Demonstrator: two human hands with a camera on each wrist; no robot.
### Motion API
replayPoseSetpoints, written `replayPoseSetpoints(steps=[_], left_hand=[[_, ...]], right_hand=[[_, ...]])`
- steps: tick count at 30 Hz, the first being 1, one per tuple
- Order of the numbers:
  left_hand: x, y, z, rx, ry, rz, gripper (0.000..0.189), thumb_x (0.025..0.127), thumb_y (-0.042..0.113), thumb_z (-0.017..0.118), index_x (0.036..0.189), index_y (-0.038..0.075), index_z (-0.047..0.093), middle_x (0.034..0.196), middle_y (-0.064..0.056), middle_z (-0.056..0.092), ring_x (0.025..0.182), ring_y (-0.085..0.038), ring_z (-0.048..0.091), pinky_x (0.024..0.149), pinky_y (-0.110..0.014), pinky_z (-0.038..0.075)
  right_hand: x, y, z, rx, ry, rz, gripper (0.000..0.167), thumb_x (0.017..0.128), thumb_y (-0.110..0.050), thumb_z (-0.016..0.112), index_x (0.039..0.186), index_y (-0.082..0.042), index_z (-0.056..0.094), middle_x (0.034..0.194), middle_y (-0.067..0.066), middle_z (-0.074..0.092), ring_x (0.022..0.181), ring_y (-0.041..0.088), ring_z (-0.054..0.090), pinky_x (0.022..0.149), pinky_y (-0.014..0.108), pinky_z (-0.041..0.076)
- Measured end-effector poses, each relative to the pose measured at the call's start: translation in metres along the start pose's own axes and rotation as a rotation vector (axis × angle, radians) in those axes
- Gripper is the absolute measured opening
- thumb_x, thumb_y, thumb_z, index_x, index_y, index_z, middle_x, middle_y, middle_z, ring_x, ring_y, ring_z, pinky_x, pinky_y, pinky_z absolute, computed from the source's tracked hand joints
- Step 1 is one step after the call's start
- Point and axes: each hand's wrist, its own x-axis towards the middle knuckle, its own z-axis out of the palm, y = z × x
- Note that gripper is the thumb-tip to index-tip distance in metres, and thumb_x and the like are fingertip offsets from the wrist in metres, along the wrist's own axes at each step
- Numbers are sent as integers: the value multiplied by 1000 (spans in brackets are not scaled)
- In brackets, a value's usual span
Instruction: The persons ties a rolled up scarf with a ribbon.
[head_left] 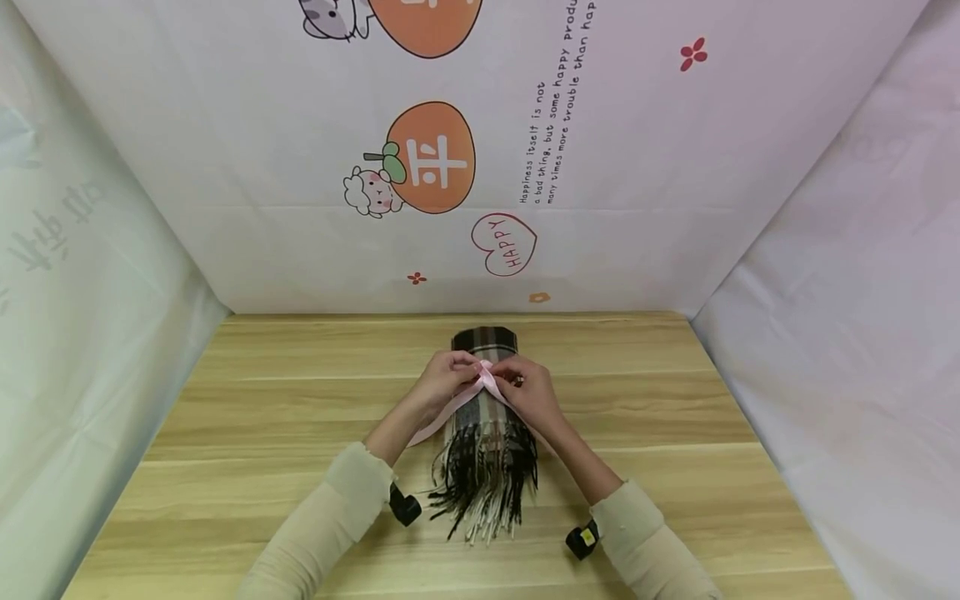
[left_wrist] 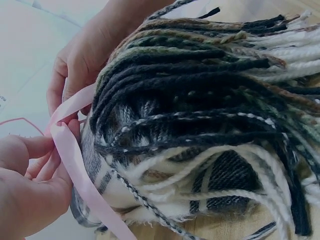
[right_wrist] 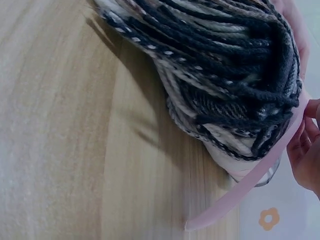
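Observation:
A folded plaid scarf (head_left: 487, 408) in black, grey, white and brown lies on the table, its long fringe (head_left: 483, 492) toward the person. Across its top runs a pink ribbon (head_left: 486, 377), crossed at the middle, with a loose tail (left_wrist: 85, 185) hanging on each side. The left hand (head_left: 447, 379) pinches the ribbon at the crossing between thumb and fingers. From the other side the right hand (head_left: 534, 392) also pinches it, close to the left fingertips. In the right wrist view one ribbon tail (right_wrist: 235, 195) hangs past the scarf's edge. The exact form of the knot is partly hidden by fingers.
The wooden table (head_left: 300, 400) ends at a white printed backdrop (head_left: 600, 258), with white sheets (head_left: 847, 333) on both sides. A black wrist camera (head_left: 405, 505) sits below the left cuff, another (head_left: 582, 540) below the right cuff.

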Motion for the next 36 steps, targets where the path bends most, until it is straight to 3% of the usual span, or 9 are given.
replayPoseSetpoints(steps=[2,7,12,17,21,25,31,33,36], left_hand=[[0,-1,0,-9,-6,6,20,101,6,55,113,-5,67,95,-7,73,84,-10,69,76,-24,57],[-1,-1,-1,12,-15,44,22,102,5,53,114,-8,65,101,-11,73,85,-9,68,79,-26,57],[-2,-2,-1,-13,8,41,21,100,3,55,113,-9,64,90,-4,72,81,-8,66,73,-23,53],[-3,-2,-3,-72,3,17,25,100,0,53,122,0,64,74,0,65,72,-9,59,70,-25,49],[-2,-2,-4,-76,-33,31,29,101,0,50,127,0,64,87,-1,68,76,-8,60,71,-23,49],[-3,-3,-5,-44,-56,40,31,98,-6,48,125,-6,63,106,-5,68,86,-7,63,76,-24,52],[-7,-4,-7,33,-76,70,35,93,-7,53,126,-4,62,104,-7,64,87,-14,61,85,-40,52],[-8,-6,-6,82,-62,114,31,93,-4,56,124,-4,63,102,-8,64,88,-16,62,86,-42,54],[-8,-9,-3,172,-16,199,24,94,-1,58,116,-4,66,98,-9,65,85,-16,62,80,-36,56]], right_hand=[[1,9,4,-8,17,15,12,89,4,69,94,-6,74,88,9,71,72,13,60,63,21,49],[-1,-7,4,27,44,54,8,90,11,63,94,5,67,90,20,67,78,21,58,66,21,45],[-2,-26,-1,166,18,153,3,94,6,62,95,9,63,94,20,66,80,12,59,71,19,47],[1,-8,5,393,19,256,9,96,2,61,100,9,60,86,3,68,72,5,60,62,20,48],[4,10,13,487,30,272,18,97,1,60,112,10,60,87,-1,69,73,6,62,65,19,52],[4,15,14,477,27,243,27,94,2,63,121,7,62,98,9,70,82,7,66,73,20,55],[2,5,11,387,0,245,26,90,7,64,116,4,67,104,14,67,85,6,62,76,18,52],[2,-4,9,357,3,250,23,90,6,64,112,5,69,103,16,67,82,8,61,73,18,51],[1,-18,7,305,40,267,18,92,3,63,108,7,70,101,17,69,77,10,60,67,20,49]])
